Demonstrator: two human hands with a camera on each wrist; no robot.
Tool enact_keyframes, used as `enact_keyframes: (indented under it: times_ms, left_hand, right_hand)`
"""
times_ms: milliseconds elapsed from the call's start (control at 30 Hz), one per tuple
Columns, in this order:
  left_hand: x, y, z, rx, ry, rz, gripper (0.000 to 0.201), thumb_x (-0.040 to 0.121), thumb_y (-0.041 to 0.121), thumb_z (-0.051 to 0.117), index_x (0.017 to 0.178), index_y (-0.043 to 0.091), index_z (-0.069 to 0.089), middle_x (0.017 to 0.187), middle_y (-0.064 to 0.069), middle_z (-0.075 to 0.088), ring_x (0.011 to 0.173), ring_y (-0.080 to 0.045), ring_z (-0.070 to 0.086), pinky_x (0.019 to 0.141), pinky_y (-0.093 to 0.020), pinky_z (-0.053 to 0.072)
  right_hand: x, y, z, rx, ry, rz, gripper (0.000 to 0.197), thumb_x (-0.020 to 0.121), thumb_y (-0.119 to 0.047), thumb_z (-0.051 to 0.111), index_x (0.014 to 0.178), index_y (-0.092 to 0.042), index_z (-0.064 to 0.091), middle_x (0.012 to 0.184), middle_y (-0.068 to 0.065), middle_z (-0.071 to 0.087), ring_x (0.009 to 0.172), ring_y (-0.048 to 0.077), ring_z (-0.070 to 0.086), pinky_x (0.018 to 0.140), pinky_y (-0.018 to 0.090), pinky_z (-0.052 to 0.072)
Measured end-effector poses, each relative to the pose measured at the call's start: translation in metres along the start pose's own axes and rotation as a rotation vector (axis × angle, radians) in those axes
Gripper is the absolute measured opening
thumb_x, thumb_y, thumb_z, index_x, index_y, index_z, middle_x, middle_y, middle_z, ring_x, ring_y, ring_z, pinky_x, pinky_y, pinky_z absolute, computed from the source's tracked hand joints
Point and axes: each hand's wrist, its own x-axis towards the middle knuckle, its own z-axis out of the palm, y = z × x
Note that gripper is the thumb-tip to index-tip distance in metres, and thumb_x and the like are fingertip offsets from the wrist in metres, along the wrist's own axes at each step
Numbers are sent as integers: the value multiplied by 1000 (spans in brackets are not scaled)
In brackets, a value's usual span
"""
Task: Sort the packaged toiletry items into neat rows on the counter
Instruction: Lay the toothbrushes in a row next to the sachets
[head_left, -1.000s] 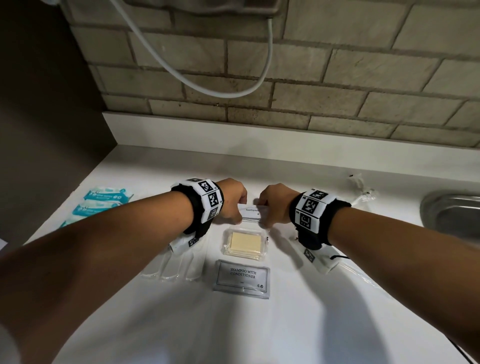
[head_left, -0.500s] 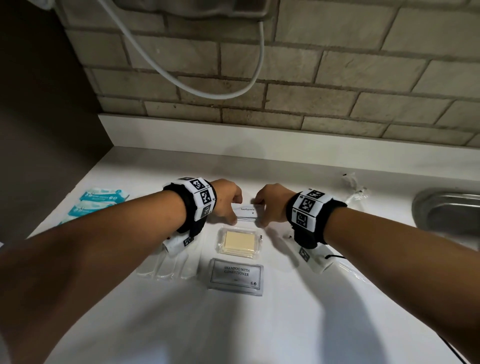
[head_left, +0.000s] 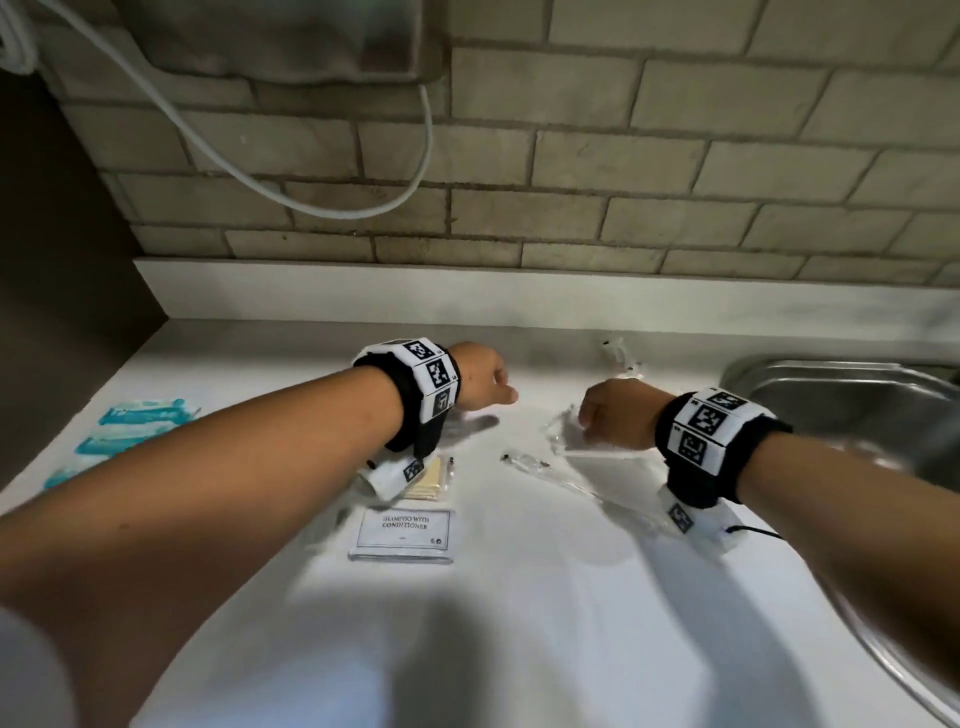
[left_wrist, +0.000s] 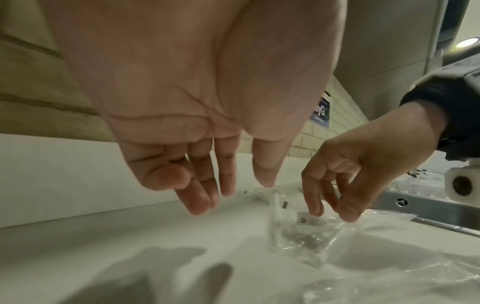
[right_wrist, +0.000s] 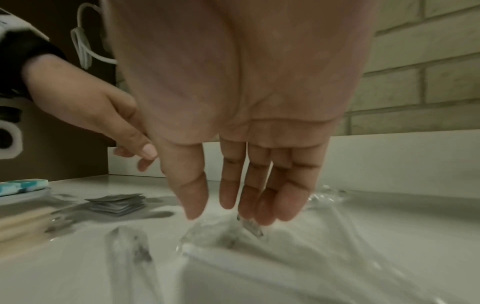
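My left hand (head_left: 498, 389) hovers over the white counter (head_left: 519, 623), fingers hanging relaxed and empty (left_wrist: 228, 197). Under it lies a blurred stack of grey sachets (right_wrist: 116, 203). My right hand (head_left: 584, 415) is lowered with straight fingers (right_wrist: 233, 207). Its fingertips are at a clear plastic packet (left_wrist: 303, 226) with a small label; nothing is pinched. A long clear packet (head_left: 571, 483) lies just in front of it. A soap bar in a clear pack (head_left: 428, 480) and a "shampoo with conditioner" sachet (head_left: 405, 535) lie in a column below my left wrist.
Blue-and-white packets (head_left: 135, 426) lie in a row at the counter's left edge. A steel sink (head_left: 857, 395) takes up the right side. Another clear packet (head_left: 621, 358) lies near the backsplash. A white cable (head_left: 311, 197) hangs on the brick wall.
Both hands have let go of the white sachet they held together and moved apart. My right hand has gone right to the clear packet. The view has shifted right.
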Motion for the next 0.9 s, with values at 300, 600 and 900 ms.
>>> enact_keyframes:
  times_ms: [300,600,900]
  left_hand:
    - [60,81,40,-75,44,20,46,97,31,51,136,7,52,138,-12,55,126,-29,51,105,-33,40]
    - [104,106,57,-43,41,-155,64,92,59,43,128,8,59,132,-15,59,119,-33,56,100,-36,44]
    - [92,109,50,-136,188,-206,25,88,24,60,104,5,64,108,-14,68,98,-32,63,80,-33,50]
  right_hand:
    - [-51,23,46,-33,-76,-83,16,79,-32,66,79,-25,51,92,-2,59,88,22,58,71,27,43]
    - [-47,37,48,-14,-94,-169,16,80,-23,67,89,-14,56,97,7,65,88,24,58,81,35,53]
    - [-40,64,33,-121,-131,-211,36,86,-36,60,105,-7,67,107,9,67,101,28,63,88,35,53]
